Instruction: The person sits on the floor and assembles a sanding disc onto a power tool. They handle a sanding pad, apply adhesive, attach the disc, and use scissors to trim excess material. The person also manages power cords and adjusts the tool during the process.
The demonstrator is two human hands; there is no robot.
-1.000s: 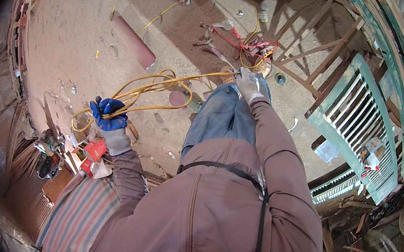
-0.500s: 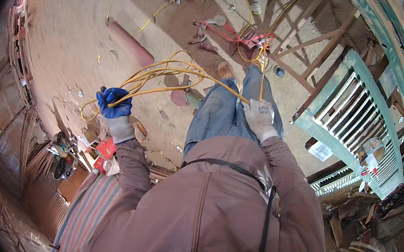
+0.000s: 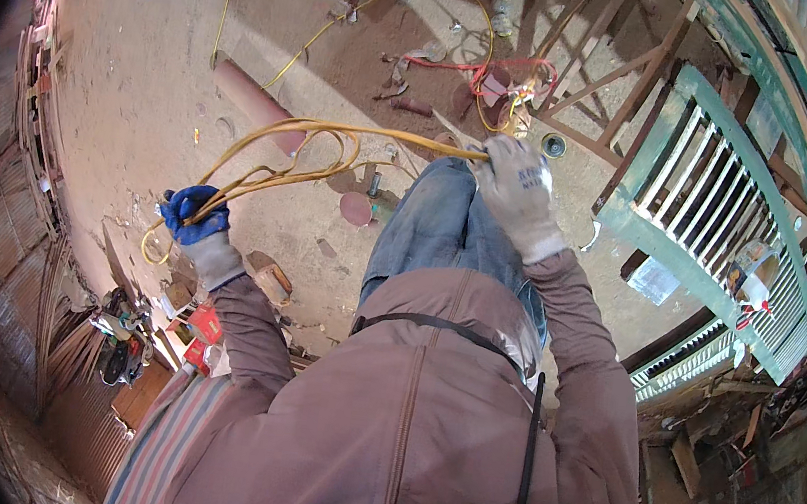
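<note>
A long yellow cable (image 3: pixel 338 129) hangs in loose loops between my two gloved hands. My left hand (image 3: pixel 196 215), in a blue and grey glove, is closed round the gathered loops at their left end. Farther right, my right hand (image 3: pixel 517 187) wears a whitish glove and grips the cable above my knees, with its back turned up. More of the same yellow cable runs over the floor ahead. Near my feet it meets a tangle of red cord (image 3: pixel 520 80). The fingertips of my right hand are partly hidden.
A dark red cylinder (image 3: pixel 258 105) lies on the dirt floor ahead left. Green slatted shutters (image 3: pixel 713 189) and a brown metal frame (image 3: pixel 626 78) stand at the right. A round reddish disc (image 3: pixel 355 209) lies before me. Striped cloth (image 3: pixel 169 435) and red boxes (image 3: pixel 204 324) are at the lower left.
My right hand has risen and moved forward, drawing its stretch of cable up with it. My left hand has shifted slightly left and up. The loops between them are stretched wider.
</note>
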